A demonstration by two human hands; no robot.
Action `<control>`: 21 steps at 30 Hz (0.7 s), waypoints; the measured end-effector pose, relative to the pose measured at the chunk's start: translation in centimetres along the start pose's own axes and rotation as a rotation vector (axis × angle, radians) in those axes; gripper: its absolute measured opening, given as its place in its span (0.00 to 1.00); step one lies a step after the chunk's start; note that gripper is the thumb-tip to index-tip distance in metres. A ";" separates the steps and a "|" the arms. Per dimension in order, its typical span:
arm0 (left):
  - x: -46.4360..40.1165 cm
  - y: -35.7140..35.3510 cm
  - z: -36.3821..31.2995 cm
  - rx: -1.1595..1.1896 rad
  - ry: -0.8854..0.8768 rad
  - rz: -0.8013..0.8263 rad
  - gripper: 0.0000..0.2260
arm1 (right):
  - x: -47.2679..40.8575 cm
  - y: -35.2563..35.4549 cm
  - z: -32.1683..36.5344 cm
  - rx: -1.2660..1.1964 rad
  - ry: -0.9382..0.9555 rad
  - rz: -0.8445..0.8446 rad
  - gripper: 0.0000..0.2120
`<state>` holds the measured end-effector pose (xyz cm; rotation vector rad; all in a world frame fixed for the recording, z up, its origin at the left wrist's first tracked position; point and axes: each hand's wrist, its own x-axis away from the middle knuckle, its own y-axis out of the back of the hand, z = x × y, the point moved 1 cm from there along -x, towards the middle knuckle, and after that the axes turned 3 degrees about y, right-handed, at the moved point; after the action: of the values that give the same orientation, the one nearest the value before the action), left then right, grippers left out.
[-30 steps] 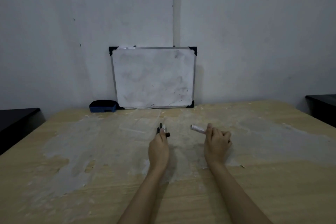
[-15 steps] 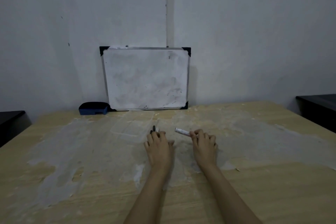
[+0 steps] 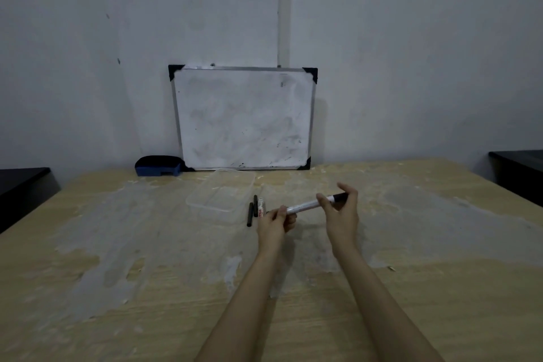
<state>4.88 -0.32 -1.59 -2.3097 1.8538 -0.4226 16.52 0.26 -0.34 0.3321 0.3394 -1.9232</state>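
A white marker with a black cap is held above the table between both hands. My left hand grips its near end. My right hand pinches the black cap end with thumb and fingers. Two more markers lie side by side on the table just left of my left hand. A small whiteboard with smudges leans upright against the wall at the back of the table.
A clear plastic lid or tray lies flat in front of the whiteboard. A blue eraser sits at the wall, left of the board. The wooden table has grey worn patches. Dark furniture stands at both sides.
Both hands have risen off the table. The right hand has lifted the white marker, and the left hand has left the lying markers and taken its other end.
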 end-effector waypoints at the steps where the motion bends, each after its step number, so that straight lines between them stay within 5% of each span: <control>1: 0.1 -0.2 0.1 0.078 0.065 0.028 0.12 | 0.1 -0.1 0.4 -0.063 0.004 0.008 0.17; 5: 0.6 -0.4 0.2 0.487 0.335 0.135 0.13 | 0.3 -0.4 1.5 0.031 0.229 0.020 0.29; 8: 0.8 -0.1 0.4 0.630 0.448 0.187 0.13 | 0.6 -0.7 2.1 0.158 0.371 0.094 0.28; 21: 0.7 0.3 0.9 0.687 0.538 0.233 0.16 | 1.8 -1.7 2.5 0.233 0.505 0.144 0.25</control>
<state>5.02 -1.14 -2.46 -1.5887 1.7402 -1.4817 14.10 -1.61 1.37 0.9777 0.4070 -1.7205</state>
